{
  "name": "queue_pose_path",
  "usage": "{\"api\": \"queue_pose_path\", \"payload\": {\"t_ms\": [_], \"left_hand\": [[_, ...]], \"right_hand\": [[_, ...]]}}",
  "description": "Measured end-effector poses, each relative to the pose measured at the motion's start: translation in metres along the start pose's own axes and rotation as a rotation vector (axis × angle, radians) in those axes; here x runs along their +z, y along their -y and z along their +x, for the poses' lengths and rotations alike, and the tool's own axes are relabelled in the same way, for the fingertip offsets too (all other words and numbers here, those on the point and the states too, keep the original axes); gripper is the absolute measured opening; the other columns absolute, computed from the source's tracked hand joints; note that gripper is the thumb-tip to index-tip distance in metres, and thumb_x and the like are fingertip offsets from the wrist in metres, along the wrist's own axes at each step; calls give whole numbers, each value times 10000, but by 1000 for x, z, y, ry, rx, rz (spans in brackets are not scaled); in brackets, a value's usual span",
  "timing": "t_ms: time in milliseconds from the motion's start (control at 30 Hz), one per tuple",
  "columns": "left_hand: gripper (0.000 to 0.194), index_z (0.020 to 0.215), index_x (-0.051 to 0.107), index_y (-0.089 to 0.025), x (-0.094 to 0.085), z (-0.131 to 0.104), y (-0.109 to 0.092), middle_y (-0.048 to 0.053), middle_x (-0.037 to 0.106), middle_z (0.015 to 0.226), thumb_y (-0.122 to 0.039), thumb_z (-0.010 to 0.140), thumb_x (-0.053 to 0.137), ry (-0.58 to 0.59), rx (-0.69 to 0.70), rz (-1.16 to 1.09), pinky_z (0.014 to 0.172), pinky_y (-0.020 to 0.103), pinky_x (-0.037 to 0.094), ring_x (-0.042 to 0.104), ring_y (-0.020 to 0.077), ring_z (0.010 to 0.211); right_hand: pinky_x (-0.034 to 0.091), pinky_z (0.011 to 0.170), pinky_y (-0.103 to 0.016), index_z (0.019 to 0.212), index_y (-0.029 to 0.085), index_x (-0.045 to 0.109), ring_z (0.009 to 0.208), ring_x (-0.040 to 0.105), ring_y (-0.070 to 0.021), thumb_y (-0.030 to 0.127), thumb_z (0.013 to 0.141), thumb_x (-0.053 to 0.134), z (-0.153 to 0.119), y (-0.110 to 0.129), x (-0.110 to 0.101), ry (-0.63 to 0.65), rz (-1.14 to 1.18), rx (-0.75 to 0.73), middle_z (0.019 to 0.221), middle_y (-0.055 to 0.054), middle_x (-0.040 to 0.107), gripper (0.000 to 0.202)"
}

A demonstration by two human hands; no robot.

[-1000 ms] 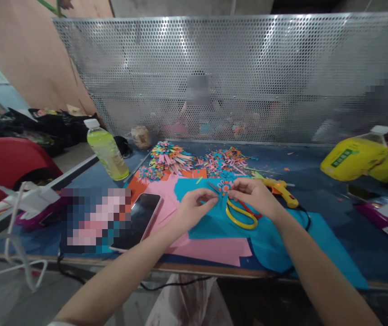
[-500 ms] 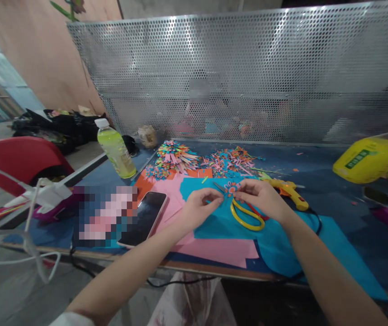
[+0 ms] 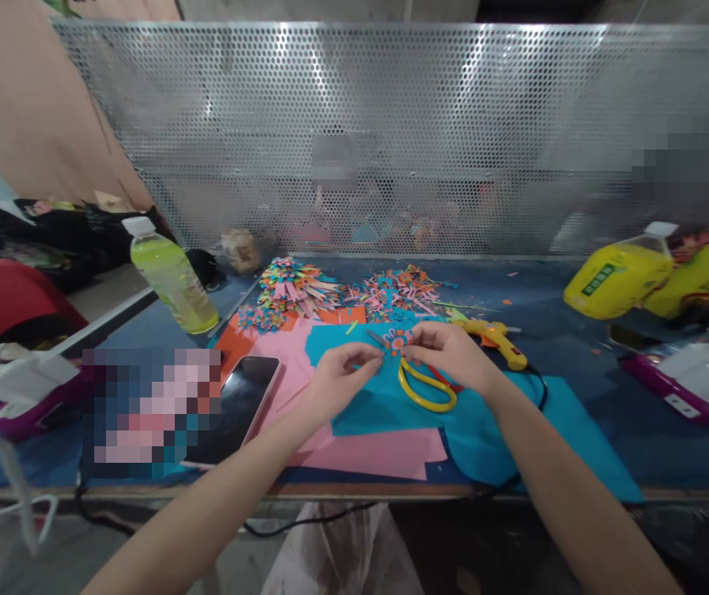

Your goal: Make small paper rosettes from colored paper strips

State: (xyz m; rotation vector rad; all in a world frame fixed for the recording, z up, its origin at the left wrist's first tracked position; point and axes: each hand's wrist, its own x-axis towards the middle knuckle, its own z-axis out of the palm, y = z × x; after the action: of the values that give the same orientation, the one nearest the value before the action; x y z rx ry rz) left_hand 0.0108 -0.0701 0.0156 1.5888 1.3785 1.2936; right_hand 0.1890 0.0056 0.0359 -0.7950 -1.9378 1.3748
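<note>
A small paper flower [image 3: 398,341] in orange, pink and blue is pinched in my right hand [image 3: 449,354]. My left hand [image 3: 345,376] is closed just left of the flower, thumb and fingertips together; whatever is between them is too small to make out. Beneath the hands lie scissors [image 3: 427,395] with yellow and red handles, on blue paper [image 3: 364,413]. A yellow glue gun [image 3: 497,339] rests right of my right hand. Behind the hands are a heap of coloured paper strips [image 3: 395,291] and a pile of fringed paper pieces [image 3: 296,289].
On the left are a black phone [image 3: 236,405] and a green drink bottle [image 3: 174,281]. Pink paper [image 3: 367,453] lies near the front edge. Yellow bottles [image 3: 618,277] and a purple tissue pack [image 3: 682,397] are at the right. A perforated metal panel [image 3: 354,107] stands behind.
The view has turned to the right, so everything appears shifted left and more shows at the right. Both hands keep nearly the same pose around the flower.
</note>
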Motion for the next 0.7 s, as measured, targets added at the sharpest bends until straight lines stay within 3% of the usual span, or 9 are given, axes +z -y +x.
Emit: {"api": "queue_pose_path", "payload": {"t_ms": [700], "left_hand": [[177, 788, 642, -169, 1, 1, 4, 30, 663, 767, -315, 722, 566, 8, -3, 50, 643, 252, 474, 603, 155, 709]], "right_hand": [[490, 662, -283, 752, 159, 558, 673, 597, -130, 344, 678, 658, 0, -5, 1, 39, -7, -17, 720, -16, 621, 223]]}}
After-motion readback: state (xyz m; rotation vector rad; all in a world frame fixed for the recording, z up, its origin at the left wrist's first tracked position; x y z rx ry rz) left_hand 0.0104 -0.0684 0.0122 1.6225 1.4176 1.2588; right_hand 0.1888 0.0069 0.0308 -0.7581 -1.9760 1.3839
